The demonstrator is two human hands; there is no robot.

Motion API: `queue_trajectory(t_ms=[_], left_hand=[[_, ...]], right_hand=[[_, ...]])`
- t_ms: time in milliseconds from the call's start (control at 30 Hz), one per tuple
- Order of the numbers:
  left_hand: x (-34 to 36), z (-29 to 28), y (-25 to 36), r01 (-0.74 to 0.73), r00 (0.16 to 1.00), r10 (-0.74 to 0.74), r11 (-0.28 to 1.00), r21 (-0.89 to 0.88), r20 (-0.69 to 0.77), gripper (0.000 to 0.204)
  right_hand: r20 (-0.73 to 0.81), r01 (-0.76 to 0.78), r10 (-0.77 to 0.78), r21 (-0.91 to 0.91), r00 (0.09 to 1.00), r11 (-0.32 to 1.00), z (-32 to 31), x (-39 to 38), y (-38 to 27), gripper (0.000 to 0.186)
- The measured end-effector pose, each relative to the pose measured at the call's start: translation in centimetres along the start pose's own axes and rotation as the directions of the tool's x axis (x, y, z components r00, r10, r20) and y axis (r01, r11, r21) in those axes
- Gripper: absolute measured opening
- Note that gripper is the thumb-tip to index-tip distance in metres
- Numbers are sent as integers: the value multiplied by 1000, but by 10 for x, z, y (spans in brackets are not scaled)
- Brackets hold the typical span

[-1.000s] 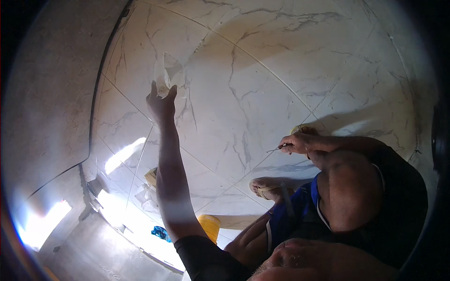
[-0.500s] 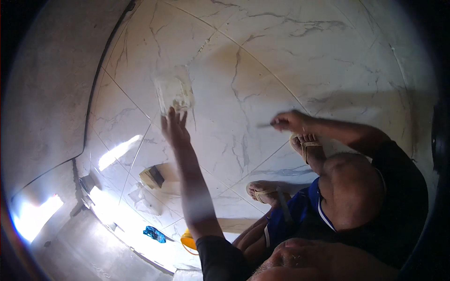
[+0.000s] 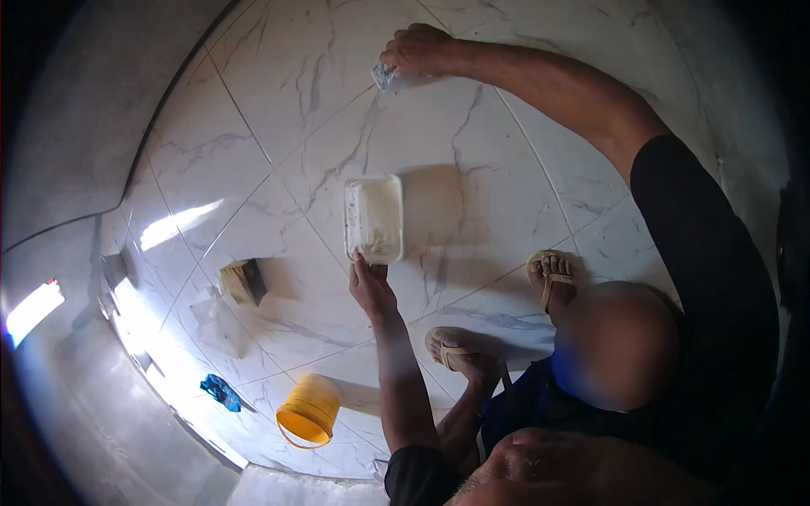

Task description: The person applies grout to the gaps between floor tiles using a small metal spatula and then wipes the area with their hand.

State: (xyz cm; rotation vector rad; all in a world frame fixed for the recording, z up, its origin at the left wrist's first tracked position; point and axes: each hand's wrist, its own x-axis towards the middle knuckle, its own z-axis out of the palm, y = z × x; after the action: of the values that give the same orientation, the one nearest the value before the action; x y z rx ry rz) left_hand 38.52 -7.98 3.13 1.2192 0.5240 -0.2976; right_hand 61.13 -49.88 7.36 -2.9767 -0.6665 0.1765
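My left hand (image 3: 371, 285) grips the near edge of a white, rectangular plastic tub (image 3: 374, 218) with pale smears inside, held over the marble-patterned floor. Up at the top of the view, my right hand (image 3: 415, 49) is stretched out along the floor, its fingers closed on a small, crumpled silvery piece (image 3: 385, 79). Whether a thin tool is also in that hand I cannot tell.
A block (image 3: 244, 282), a crumpled pale bag (image 3: 218, 327), a blue crumpled item (image 3: 219, 391) and a yellow bucket (image 3: 307, 411) sit on tiles (image 3: 489, 202) at lower left. A grey wall (image 3: 76, 126) curves along the left. My sandalled feet (image 3: 548, 278) are below right.
The tub has moved right and down in the view with my left hand. My right hand has moved from beside my foot up to the top, now on the silvery piece.
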Motion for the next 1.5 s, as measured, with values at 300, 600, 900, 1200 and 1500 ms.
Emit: queue_trajectory(t_ms=[300, 600, 900, 1200, 1500], left_hand=[[12, -24, -53, -301, 759, 582, 710, 636, -291, 38], [24, -31, -86, -187, 783, 600, 474, 860, -161, 43], [14, -13, -62, -79, 816, 567, 310, 947, -118, 49], [12, -1, -57, -81, 781, 606, 334, 939, -148, 33], [13, 2, -60, -115, 746, 661, 248, 962, -81, 34]], right_hand=[[106, -200, 189, 113, 976, 973, 0, 24, 3, 20], [89, -5, 9, -47, 996, 999, 2, 17, -1, 17], [104, -179, 183, -42, 978, 983, -4, -31, 49, 18], [18, -373, 374, 113, 927, 921, -6, -55, 61, 31], [31, -267, 266, 22, 963, 963, -2, -44, 48, 26]])
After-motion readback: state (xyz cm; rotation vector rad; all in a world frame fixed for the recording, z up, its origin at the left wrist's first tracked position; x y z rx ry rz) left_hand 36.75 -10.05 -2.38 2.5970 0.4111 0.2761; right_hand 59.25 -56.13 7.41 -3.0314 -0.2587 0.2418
